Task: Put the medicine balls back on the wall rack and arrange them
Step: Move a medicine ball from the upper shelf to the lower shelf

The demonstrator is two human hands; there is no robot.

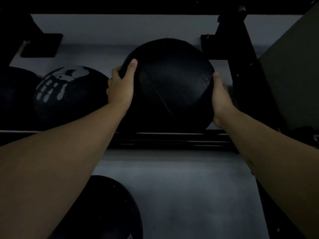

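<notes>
A large black medicine ball (172, 83) with stitched seams sits over the black rails of the wall rack (172, 137), near its right end. My left hand (120, 85) grips its left side, thumb on the front and fingers curled behind. My right hand (220, 99) presses flat against its right side. To the left on the same rack level rests a black ball with a pale printed logo (67, 94), touching my left hand's side. Another dark ball (15, 97) lies at the far left.
A further black ball (107, 209) sits on a lower level beneath my left forearm. Black rack uprights and brackets (241, 66) stand right of the held ball. A tan box-like panel (293, 66) fills the right edge. The wall behind is pale grey.
</notes>
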